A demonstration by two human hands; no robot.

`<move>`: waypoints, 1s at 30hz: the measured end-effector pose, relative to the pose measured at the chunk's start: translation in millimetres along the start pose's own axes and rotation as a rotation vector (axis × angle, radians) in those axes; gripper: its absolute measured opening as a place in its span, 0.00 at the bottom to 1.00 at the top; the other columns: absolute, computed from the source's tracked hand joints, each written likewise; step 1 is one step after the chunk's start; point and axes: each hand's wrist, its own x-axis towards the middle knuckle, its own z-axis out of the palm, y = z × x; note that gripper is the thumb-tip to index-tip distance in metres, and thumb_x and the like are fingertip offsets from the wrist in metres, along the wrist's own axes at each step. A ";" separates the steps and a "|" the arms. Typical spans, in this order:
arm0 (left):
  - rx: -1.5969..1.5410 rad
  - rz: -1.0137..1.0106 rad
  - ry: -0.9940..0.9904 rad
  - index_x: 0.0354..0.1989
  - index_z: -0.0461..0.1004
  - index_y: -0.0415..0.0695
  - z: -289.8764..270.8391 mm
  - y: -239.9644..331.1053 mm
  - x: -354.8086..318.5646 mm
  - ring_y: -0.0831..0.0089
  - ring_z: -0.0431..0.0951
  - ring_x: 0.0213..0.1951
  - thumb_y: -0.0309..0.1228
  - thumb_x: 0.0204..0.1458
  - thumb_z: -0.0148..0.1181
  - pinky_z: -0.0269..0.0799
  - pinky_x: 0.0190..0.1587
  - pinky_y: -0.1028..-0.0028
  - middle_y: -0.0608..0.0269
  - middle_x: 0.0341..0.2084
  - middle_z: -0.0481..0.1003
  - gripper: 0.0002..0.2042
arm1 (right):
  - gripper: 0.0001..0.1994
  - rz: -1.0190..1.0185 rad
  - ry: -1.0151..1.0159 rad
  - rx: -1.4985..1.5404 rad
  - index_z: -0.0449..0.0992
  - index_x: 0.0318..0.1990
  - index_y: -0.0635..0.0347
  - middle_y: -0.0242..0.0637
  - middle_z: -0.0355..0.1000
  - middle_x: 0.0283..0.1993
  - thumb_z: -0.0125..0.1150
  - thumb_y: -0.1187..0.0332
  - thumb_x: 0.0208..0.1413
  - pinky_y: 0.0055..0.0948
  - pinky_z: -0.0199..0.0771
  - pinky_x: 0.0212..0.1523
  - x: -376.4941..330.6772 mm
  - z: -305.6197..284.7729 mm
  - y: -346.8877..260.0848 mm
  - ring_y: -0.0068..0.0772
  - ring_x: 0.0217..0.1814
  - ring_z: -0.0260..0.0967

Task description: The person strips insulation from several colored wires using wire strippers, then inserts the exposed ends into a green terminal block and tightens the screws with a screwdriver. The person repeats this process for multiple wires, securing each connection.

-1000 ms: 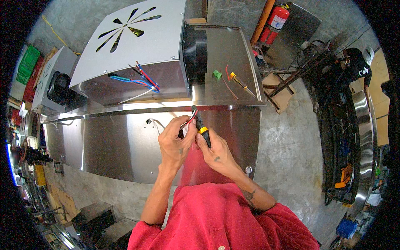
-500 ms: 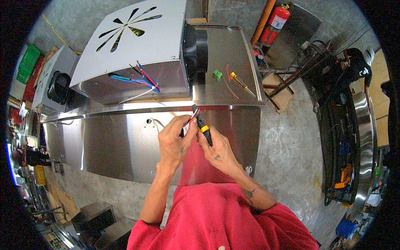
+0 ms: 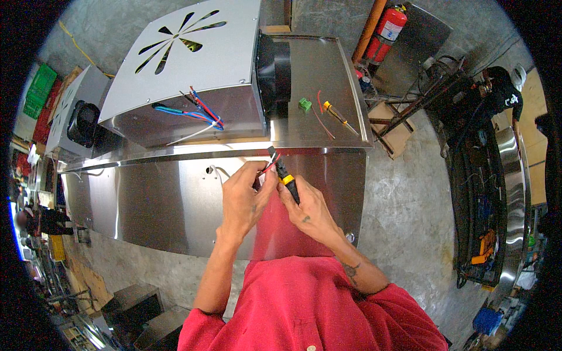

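In front of my chest, over the stainless steel panel (image 3: 146, 199), both hands meet. My left hand (image 3: 244, 193) is closed, pinching thin wires (image 3: 271, 163), among them a red, a white and a dark one. A black hand tool with a yellow band (image 3: 287, 179), perhaps a wire stripper, is gripped in my right hand (image 3: 310, 209). Its dark tip lies against the wires, just beyond my left fingertips; fingers hide part of both. A white cable (image 3: 216, 172) comes out of a hole in the panel, left of my left hand.
A grey metal box (image 3: 175, 82) with petal-shaped slots, a tied wire bundle (image 3: 205, 114) and a black round duct (image 3: 275, 67) stands beyond. To its right lie a green connector (image 3: 305, 105), wire scraps and a screwdriver (image 3: 336, 114). A fire extinguisher (image 3: 387, 35) stands behind; another person (image 3: 497, 96) is far right.
My hands stay almost in place, with only slight shifts of the fingers, wires and tool. The red wire now shows more plainly across the tool's tip.
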 end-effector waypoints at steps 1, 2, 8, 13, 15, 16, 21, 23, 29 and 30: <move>-0.042 -0.065 -0.075 0.42 0.80 0.39 -2.5 1.3 2.0 0.77 0.70 0.23 0.34 0.63 0.69 0.66 0.27 0.72 0.60 0.25 0.77 0.11 | 0.16 0.006 -0.001 -0.003 0.67 0.42 0.67 0.62 0.73 0.34 0.58 0.59 0.72 0.59 0.70 0.39 -0.3 -1.3 -1.4 0.72 0.38 0.74; -0.084 -0.129 -0.149 0.42 0.79 0.39 -5.7 3.2 6.3 0.78 0.68 0.23 0.36 0.63 0.69 0.65 0.27 0.72 0.63 0.23 0.75 0.11 | 0.17 -0.018 0.013 0.007 0.67 0.42 0.67 0.61 0.73 0.34 0.58 0.59 0.72 0.59 0.70 0.39 -0.1 -1.4 1.6 0.71 0.38 0.74; -0.431 -0.365 -0.510 0.36 0.71 0.45 -21.8 4.5 28.1 0.80 0.58 0.29 0.42 0.63 0.71 0.58 0.33 0.74 0.76 0.23 0.61 0.17 | 0.16 0.016 -0.117 0.093 0.65 0.42 0.64 0.57 0.69 0.34 0.59 0.59 0.71 0.54 0.70 0.40 1.0 -8.0 11.2 0.65 0.37 0.72; -0.394 -0.485 -0.479 0.25 0.60 0.53 -13.8 -16.8 19.3 0.82 0.52 0.29 0.45 0.59 0.75 0.50 0.31 0.75 0.81 0.22 0.55 0.25 | 0.11 0.020 -0.202 0.034 0.68 0.49 0.64 0.40 0.76 0.34 0.56 0.63 0.75 0.35 0.78 0.39 1.7 -11.0 13.2 0.29 0.36 0.76; -0.401 -0.539 -0.408 0.22 0.57 0.55 -6.1 -20.3 15.0 0.82 0.51 0.28 0.45 0.59 0.76 0.48 0.30 0.74 0.82 0.21 0.55 0.28 | 0.12 0.093 -0.202 0.108 0.69 0.50 0.65 0.39 0.76 0.37 0.55 0.63 0.76 0.33 0.79 0.39 2.1 -9.5 15.1 0.27 0.37 0.76; -0.417 -0.558 -0.374 0.22 0.56 0.55 -1.5 -23.1 14.4 0.82 0.51 0.27 0.45 0.59 0.76 0.47 0.30 0.74 0.82 0.21 0.55 0.28 | 0.12 0.130 -0.201 0.145 0.69 0.50 0.65 0.39 0.77 0.38 0.55 0.63 0.76 0.32 0.80 0.40 2.3 -8.4 16.1 0.27 0.38 0.76; -0.453 -0.618 -0.294 0.19 0.58 0.52 8.6 -20.7 20.1 0.84 0.51 0.24 0.39 0.62 0.74 0.45 0.26 0.74 0.82 0.17 0.57 0.27 | 0.12 0.175 0.022 0.315 0.69 0.55 0.66 0.38 0.76 0.45 0.54 0.65 0.77 0.28 0.82 0.43 -0.3 13.0 18.9 0.24 0.41 0.77; -0.405 -0.607 -0.306 0.19 0.61 0.51 9.7 -18.2 19.8 0.84 0.52 0.24 0.38 0.62 0.73 0.46 0.25 0.73 0.81 0.17 0.59 0.25 | 0.12 0.194 0.121 0.345 0.71 0.56 0.67 0.37 0.77 0.44 0.55 0.66 0.76 0.26 0.81 0.43 1.3 14.6 18.4 0.22 0.41 0.76; -0.340 -0.560 -0.333 0.20 0.63 0.49 14.4 -21.5 16.8 0.82 0.55 0.24 0.40 0.62 0.73 0.50 0.26 0.72 0.80 0.18 0.61 0.24 | 0.14 0.068 0.182 0.295 0.74 0.53 0.64 0.37 0.78 0.35 0.65 0.63 0.69 0.32 0.78 0.40 11.9 -6.4 8.0 0.27 0.34 0.76; -0.317 -0.554 -0.337 0.20 0.62 0.51 14.9 -21.3 16.3 0.82 0.55 0.25 0.41 0.61 0.73 0.50 0.27 0.72 0.80 0.19 0.60 0.25 | 0.14 0.013 0.186 0.261 0.74 0.53 0.64 0.36 0.78 0.36 0.66 0.64 0.68 0.31 0.78 0.41 14.5 -10.1 3.9 0.25 0.35 0.75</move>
